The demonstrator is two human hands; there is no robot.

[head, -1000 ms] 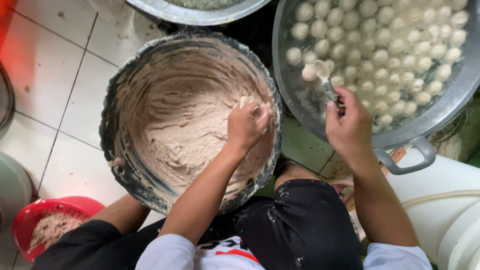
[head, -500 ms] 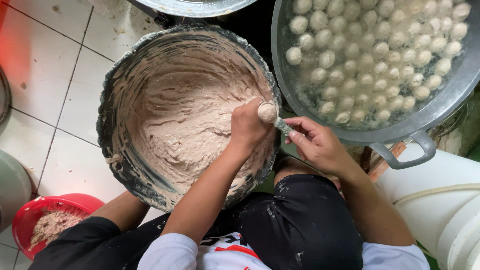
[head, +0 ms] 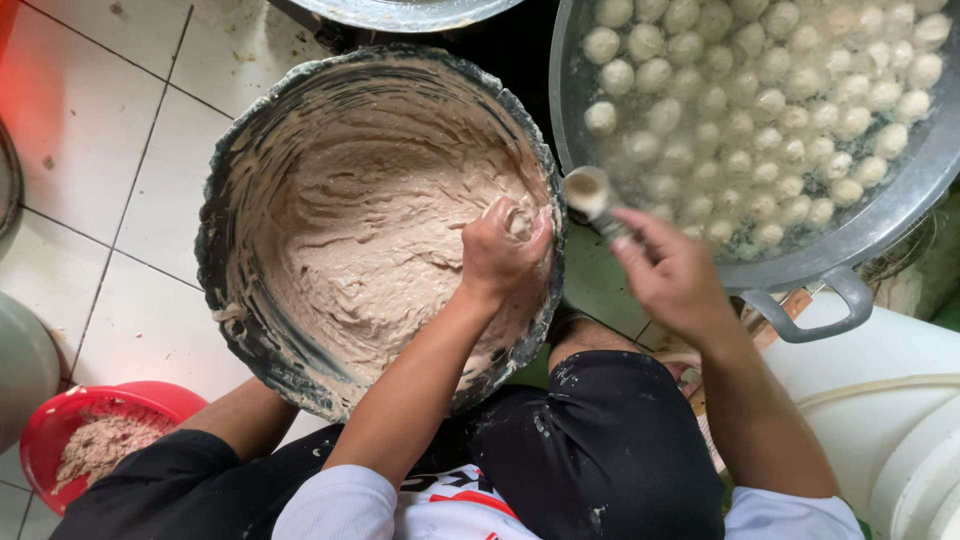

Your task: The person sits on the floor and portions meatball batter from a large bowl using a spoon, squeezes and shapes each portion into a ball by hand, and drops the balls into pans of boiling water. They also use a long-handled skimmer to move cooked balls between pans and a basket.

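Squeezing the pale meat paste [head: 370, 240] inside the big paste basin [head: 225, 200], the left hand [head: 503, 250] is closed in a fist at the basin's right rim. Just right of that rim, the right hand [head: 672, 272] grips a spoon [head: 592, 195] beside the metal pot of floating meatballs [head: 760, 100].

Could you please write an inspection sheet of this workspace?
Surface: white tiled floor, smudged.
Job's things: large bowl of beige paste; metal pot of pale balls in water.
Clutter: red bowl with paste scraps; white bucket.
Grippers: left hand squeezes paste; right hand holds a spoon over the pot's edge.
Cables: nothing seen.
Surroundings: another metal rim above.
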